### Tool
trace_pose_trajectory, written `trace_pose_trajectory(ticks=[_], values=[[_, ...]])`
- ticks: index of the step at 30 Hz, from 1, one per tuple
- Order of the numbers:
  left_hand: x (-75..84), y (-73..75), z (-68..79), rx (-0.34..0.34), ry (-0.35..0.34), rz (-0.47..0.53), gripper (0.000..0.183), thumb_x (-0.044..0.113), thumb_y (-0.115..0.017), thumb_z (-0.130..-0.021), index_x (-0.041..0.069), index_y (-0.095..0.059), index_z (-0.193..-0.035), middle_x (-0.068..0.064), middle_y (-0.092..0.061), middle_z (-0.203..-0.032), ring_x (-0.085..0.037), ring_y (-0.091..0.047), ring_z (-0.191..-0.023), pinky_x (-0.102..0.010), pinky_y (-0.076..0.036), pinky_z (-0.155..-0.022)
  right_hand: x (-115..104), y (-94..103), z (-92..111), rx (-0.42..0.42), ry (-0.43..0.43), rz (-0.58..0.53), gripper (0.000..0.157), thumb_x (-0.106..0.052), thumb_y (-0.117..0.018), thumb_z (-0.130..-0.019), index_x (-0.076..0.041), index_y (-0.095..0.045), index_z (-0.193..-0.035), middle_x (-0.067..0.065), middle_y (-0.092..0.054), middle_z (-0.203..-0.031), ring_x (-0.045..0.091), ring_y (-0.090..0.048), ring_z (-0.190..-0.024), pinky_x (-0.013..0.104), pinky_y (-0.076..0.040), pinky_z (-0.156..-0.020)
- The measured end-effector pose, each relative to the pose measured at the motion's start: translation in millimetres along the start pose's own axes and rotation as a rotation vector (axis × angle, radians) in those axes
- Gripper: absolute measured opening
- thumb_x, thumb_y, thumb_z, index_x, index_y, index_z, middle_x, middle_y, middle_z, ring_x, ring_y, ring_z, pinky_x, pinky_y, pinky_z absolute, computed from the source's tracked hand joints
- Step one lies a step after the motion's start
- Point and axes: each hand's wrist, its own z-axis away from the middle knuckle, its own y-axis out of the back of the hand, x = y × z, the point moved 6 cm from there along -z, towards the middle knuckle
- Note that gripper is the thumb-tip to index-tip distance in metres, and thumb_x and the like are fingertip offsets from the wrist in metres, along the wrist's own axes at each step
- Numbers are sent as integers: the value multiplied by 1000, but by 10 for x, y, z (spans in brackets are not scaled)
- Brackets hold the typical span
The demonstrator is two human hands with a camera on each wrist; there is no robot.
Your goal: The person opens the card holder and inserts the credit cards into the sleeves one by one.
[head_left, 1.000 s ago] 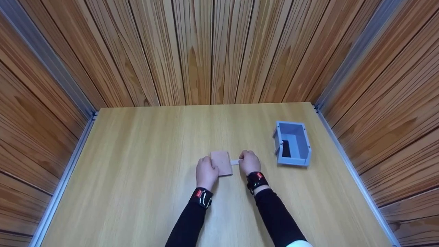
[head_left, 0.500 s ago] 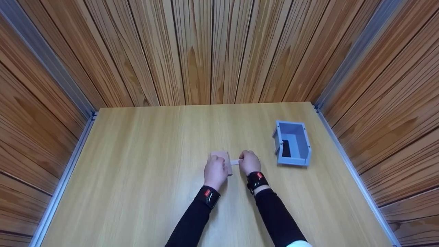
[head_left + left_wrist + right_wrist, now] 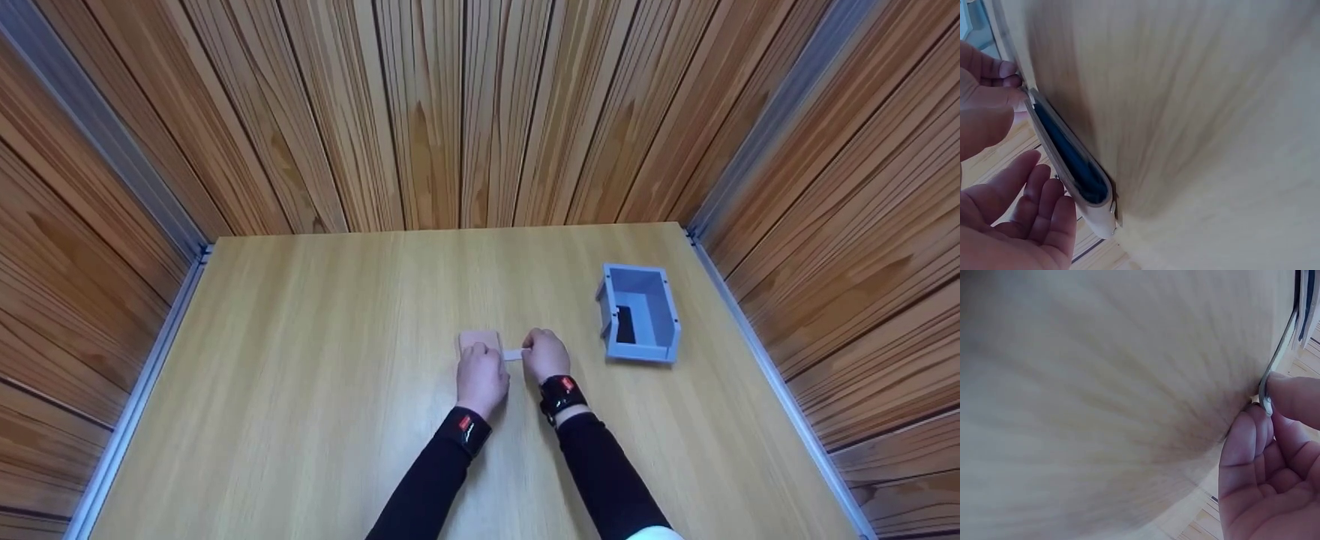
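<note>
A pink folded wallet [image 3: 478, 338] lies on the table, its inner side dark blue in the left wrist view, where its folded edge [image 3: 1053, 140] shows. From its right side sticks out a pale strap [image 3: 513, 355]. My left hand [image 3: 481, 382] is over the near part of the wallet, fingertips touching its upper face, fingers loosely bent in the left wrist view. To the right, my right hand [image 3: 546, 356] pinches the free end of the strap between thumb and fingers; the right wrist view shows the strap [image 3: 1279, 351] bent at the fingertips.
A grey-blue open bin [image 3: 641, 352] stands at the right of the table, with a flat black piece [image 3: 625, 325] inside. Wood-panelled walls [image 3: 435, 112] and metal rails [image 3: 780, 397] bound the wooden tabletop [image 3: 300, 360].
My left hand has moved right, from the wallet's left edge onto its upper face, and covers its near part. My right hand keeps its pinch on the strap.
</note>
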Motion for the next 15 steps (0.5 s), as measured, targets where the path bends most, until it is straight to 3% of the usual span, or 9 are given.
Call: trace_pose_trajectory(ticks=[5,15], values=[[10,-52,4,-8,-16,-59,25,15,-85,-70,0,-69,-83,-11,-57,-82,-28,-53,-78,-39,-45,-69,-5,-7,-4,10,8,-1,8,1,-70,-77,-2,-63,-79,10,-58,-80,32,-59,-77,45,-48,-71],[18,-100,-14,-45,6,-82,34,15,-87,-67,-2,-69,-91,-10,-56,-84,-28,-52,-80,-39,-45,-72,21,-13,-20,6,1,-1,8,1,-68,-78,-4,-63,-79,10,-58,-80,32,-59,-78,45,-48,-72]])
